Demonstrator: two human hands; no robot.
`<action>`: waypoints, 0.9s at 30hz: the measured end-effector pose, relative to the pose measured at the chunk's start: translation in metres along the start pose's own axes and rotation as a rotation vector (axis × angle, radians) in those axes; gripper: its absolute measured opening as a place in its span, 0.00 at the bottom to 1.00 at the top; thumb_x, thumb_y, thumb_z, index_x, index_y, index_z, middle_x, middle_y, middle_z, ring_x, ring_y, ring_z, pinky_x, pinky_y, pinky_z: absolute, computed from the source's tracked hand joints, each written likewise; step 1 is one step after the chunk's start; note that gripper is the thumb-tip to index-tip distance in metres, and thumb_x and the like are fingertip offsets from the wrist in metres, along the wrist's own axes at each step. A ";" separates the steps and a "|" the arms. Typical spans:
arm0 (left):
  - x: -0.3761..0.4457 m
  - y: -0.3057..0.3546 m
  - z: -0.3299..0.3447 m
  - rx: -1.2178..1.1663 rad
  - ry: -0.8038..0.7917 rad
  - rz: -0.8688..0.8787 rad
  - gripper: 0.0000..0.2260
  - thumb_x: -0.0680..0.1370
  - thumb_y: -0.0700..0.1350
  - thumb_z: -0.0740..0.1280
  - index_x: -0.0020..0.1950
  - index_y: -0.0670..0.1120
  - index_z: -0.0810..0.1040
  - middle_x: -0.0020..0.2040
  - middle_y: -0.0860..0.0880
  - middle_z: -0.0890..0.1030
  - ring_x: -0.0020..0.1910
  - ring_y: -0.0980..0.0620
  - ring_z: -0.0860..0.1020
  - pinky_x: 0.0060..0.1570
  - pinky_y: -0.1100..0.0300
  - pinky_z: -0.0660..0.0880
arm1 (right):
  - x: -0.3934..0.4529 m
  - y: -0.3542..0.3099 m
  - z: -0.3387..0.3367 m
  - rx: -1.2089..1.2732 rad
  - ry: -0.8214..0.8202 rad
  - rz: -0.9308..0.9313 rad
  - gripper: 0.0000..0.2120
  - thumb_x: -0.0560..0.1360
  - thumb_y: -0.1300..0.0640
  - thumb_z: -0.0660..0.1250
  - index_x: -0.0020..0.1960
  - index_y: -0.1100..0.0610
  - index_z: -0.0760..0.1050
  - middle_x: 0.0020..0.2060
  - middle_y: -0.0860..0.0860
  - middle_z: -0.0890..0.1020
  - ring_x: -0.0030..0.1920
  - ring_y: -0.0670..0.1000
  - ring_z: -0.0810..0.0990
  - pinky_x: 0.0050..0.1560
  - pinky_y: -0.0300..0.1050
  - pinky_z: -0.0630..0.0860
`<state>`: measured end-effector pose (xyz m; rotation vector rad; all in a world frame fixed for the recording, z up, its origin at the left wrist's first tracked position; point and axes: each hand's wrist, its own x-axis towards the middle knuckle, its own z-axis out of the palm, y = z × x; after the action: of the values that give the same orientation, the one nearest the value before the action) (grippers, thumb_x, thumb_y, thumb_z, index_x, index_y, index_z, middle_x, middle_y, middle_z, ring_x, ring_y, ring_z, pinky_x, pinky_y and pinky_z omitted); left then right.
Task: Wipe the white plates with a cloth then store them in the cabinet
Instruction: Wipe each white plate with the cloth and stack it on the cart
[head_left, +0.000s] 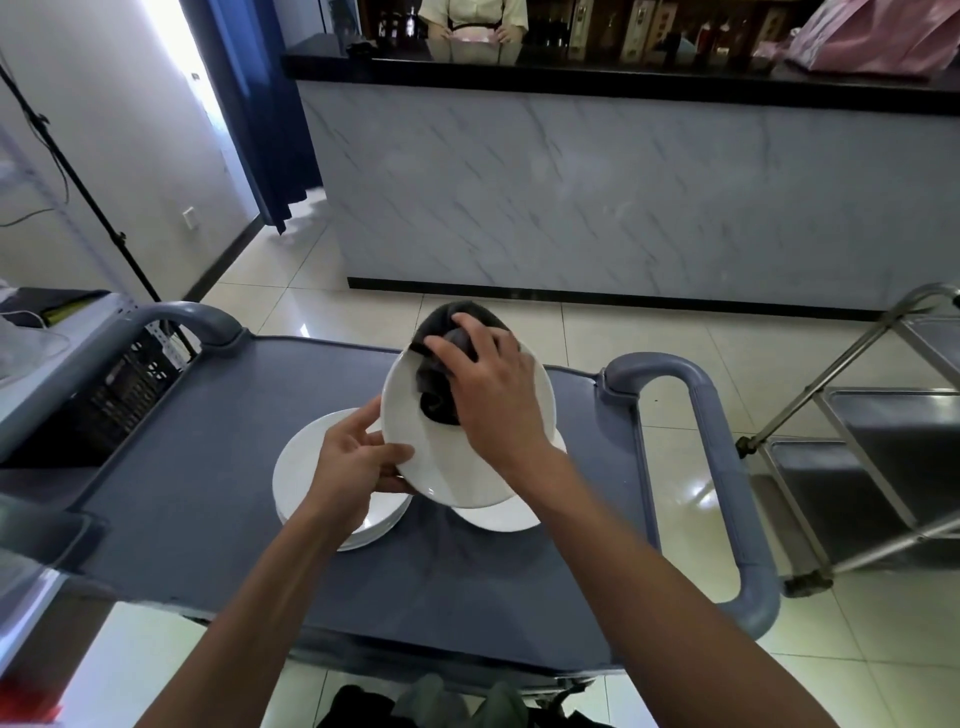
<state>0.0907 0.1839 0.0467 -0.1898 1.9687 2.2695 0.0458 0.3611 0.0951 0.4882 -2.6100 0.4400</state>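
Plate (457, 467), glossy white and round, tilts between both hands.
Left hand (358, 462) pinches its near rim; right hand (493, 400) presses a crumpled dark cloth (439, 389), seemingly gripped, inside it.

No legible text or labels

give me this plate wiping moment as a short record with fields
left hand: left hand grips the rim of the raised plate
right hand: right hand presses the dark cloth into that plate
plate tilt: tipped toward the camera, held above the cart
waiting plates: plate stack and single plate on the grey cart
stage: wiping, nothing stored yet
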 end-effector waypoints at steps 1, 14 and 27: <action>0.001 0.000 0.000 0.001 -0.002 0.005 0.29 0.73 0.27 0.66 0.65 0.55 0.80 0.49 0.37 0.85 0.41 0.33 0.83 0.38 0.38 0.82 | -0.001 -0.006 0.002 0.005 -0.007 -0.046 0.22 0.78 0.57 0.66 0.70 0.46 0.73 0.74 0.53 0.68 0.67 0.61 0.69 0.57 0.59 0.70; 0.001 -0.001 -0.028 -0.033 0.015 0.014 0.29 0.73 0.26 0.66 0.65 0.53 0.80 0.50 0.36 0.85 0.44 0.34 0.84 0.37 0.39 0.82 | -0.008 -0.032 0.016 -0.001 -0.013 -0.113 0.19 0.77 0.54 0.62 0.67 0.46 0.76 0.72 0.54 0.71 0.66 0.62 0.71 0.54 0.58 0.72; 0.019 0.014 -0.072 -0.134 0.145 0.054 0.29 0.73 0.24 0.64 0.64 0.53 0.80 0.48 0.42 0.86 0.41 0.40 0.84 0.34 0.46 0.82 | -0.013 -0.029 0.035 0.081 0.001 0.297 0.16 0.82 0.55 0.63 0.69 0.47 0.75 0.73 0.52 0.70 0.66 0.59 0.69 0.59 0.59 0.71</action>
<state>0.0705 0.1113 0.0467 -0.3276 1.9094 2.4891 0.0557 0.3254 0.0660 0.1228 -2.6802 0.6432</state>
